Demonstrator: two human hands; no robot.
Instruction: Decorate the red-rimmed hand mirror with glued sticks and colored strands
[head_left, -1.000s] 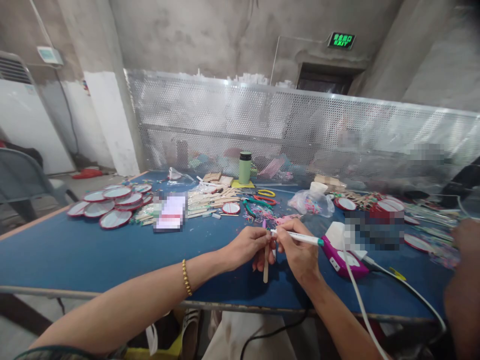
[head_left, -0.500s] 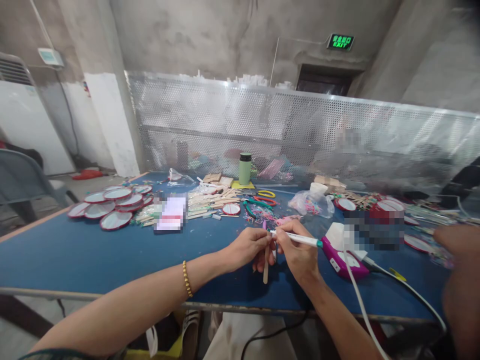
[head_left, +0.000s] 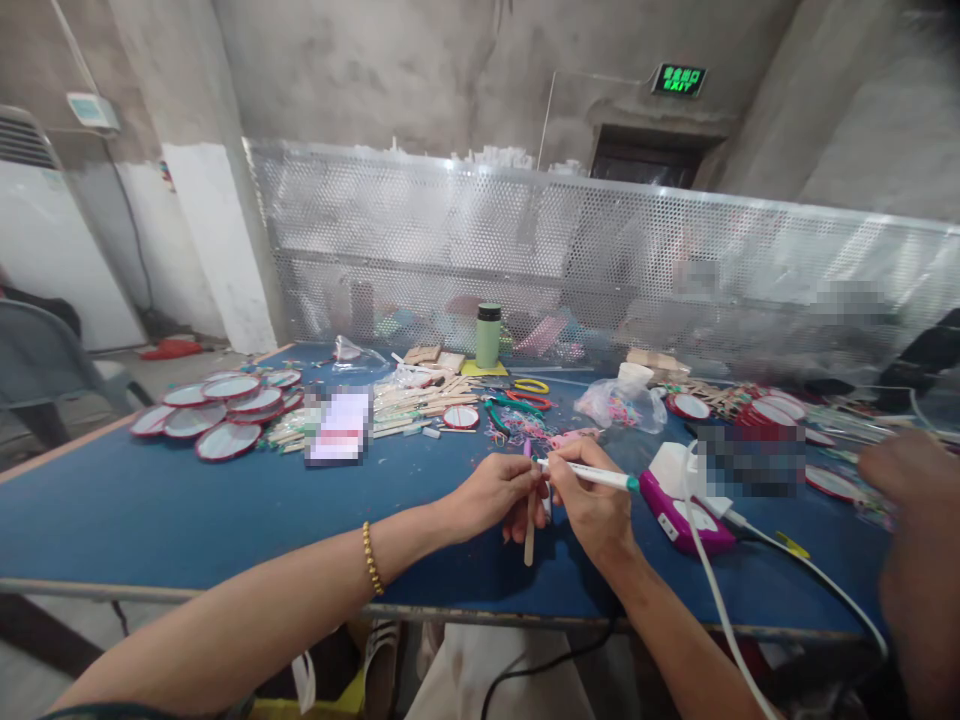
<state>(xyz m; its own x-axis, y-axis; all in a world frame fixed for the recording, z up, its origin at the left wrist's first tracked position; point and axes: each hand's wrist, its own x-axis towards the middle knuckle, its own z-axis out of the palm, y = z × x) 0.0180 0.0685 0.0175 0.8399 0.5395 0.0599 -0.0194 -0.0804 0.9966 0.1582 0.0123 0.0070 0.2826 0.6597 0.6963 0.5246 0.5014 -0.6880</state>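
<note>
My left hand, with a beaded bracelet at its wrist, is closed round a flat wooden stick whose lower end points down toward me. A white marker with a green end is pinched in my right hand. The marker's tip meets the fingers of my left hand, near the stick's upper part. Just beyond the fingertips a small purple piece shows. What lies between the fingers is too small to make out.
Round red-rimmed discs and a phone lie left. Wooden sticks, pliers and a green bottle stand or lie beyond. At right are a purple device, white cable and another person's blurred hand.
The view has shifted slightly. Both hands keep their holds, and the marker remains against the fingers of my left hand with hardly any visible movement.
</note>
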